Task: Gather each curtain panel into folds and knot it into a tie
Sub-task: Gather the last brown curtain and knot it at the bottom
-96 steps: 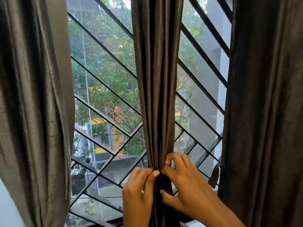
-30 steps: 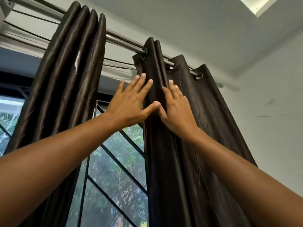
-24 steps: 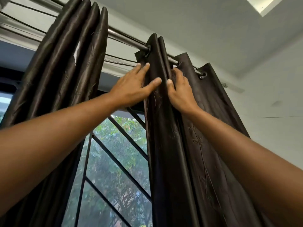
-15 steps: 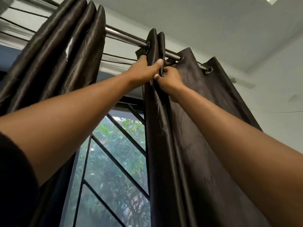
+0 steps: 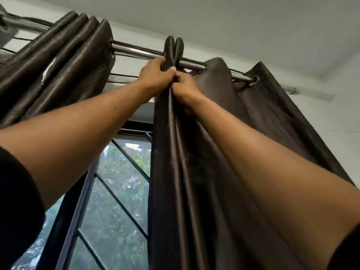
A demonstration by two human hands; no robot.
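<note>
1. Fingers [image 5: 171, 69] of the left hand [image 5: 155, 75] are curled and pinch the two leading folds [image 5: 174, 47] of the right curtain panel [image 5: 194, 172] just below the rod [image 5: 136, 50]. The right hand [image 5: 185, 87] touches the left and grips the cloth just beside it, its fingertips mostly hidden in the fabric.
2. Panel position: it hangs from the rod at the right of the window. Two folds are stacked tight at its left edge, and the rest is spread toward the wall [image 5: 341, 137].
3. Step in hand, by judgement: gathering at the heading. Hold the pinched stack fast with the left hand. Draw the next fold [image 5: 216, 73] along the rod with the right hand, matching the depth of the folds already stacked.
4. Slide the cloth along the rod rather than pulling it down. An eyelet [image 5: 255, 82] dragged at an angle is likely to bind.
5. The glossy cloth looks slippery, so the folds may fan out if the pinch relaxes.
6. No knot shows in this panel; its lower part is out of view.
7. Surroundings: the left curtain panel [image 5: 64, 61] is bunched in deep folds, well apart from the hands. The window grille [image 5: 120, 203] stands behind and between the panels.
8. Obstruction: thin wires [image 5: 124, 76] run just behind the rod near the hands and could snag a finger or a fold.
</note>
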